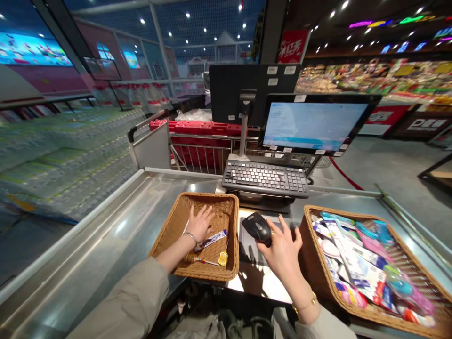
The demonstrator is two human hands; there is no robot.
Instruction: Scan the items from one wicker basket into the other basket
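My left hand (200, 224) reaches into the left wicker basket (165, 230), its fingers spread and holding nothing. Close to it in that basket lie a slim blue-and-white packet (212, 240) and a thin stick-like item with a yellow end (222, 258). A black handheld barcode scanner (257, 227) is between the thumb and index finger of my right hand (281, 248). The other fingers of this hand stretch outward. Its palm hides most of the scanner's handle. On the right, a second wicker basket (310, 235) holds many small packaged items, including a long white-and-blue packet (348, 254).
Behind the scanner stand a black keyboard (265, 178) and a lit screen (314, 123). A second monitor (252, 89) shows its back. A metal counter (106, 249) extends left. Beyond it are a shopping cart (201, 150) and stacked bottle packs (70, 160).
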